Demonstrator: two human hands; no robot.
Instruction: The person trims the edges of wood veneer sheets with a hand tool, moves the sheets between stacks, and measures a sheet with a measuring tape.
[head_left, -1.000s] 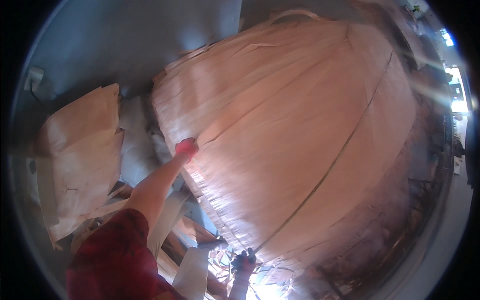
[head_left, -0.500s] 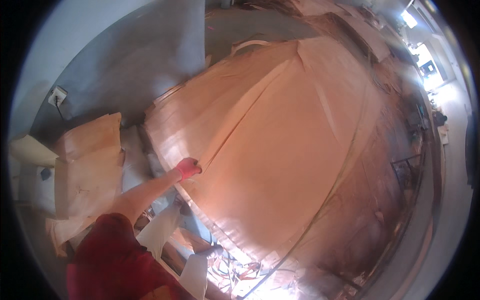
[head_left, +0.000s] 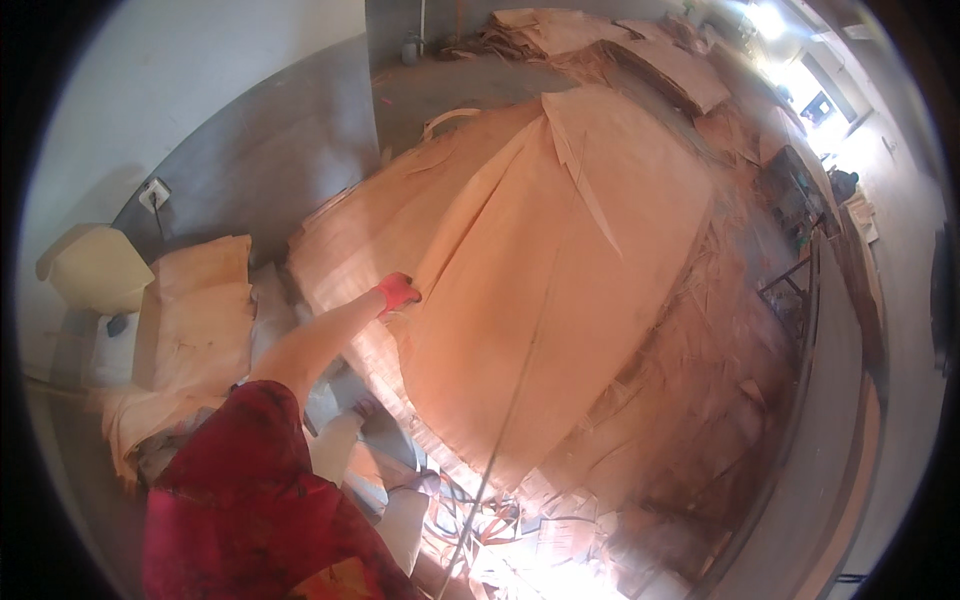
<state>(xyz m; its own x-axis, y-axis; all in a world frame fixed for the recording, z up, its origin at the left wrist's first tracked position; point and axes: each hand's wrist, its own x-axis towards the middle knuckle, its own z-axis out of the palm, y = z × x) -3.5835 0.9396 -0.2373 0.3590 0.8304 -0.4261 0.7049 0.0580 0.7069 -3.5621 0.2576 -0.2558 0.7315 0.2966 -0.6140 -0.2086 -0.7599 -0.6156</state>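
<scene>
In a red glove, my left hand (head_left: 400,291) is closed on the left edge of a large, thin, tan wood veneer sheet (head_left: 530,330). That edge is raised in a long fold running from my fingers to the far corner. Under it lies a wide stack of similar veneer (head_left: 390,240), and my hand is over the stack's near left part. A narrow split sliver (head_left: 590,195) stands out near the sheet's far end. A long, thin, cord-like line (head_left: 515,390) crosses in front of the sheet. My right hand does not show.
More veneer (head_left: 205,315) lies at the left by the wall, near a socket (head_left: 154,194). Broken veneer scraps (head_left: 680,410) cover the floor at the right, beside a metal frame (head_left: 788,285). Another stack (head_left: 665,75) lies far back. Strips (head_left: 490,525) litter the ground by my feet.
My left hand has moved away from me and slightly right, with the veneer edge in it. The sheet's near end has shifted off the stack's left edge. The view has turned too.
</scene>
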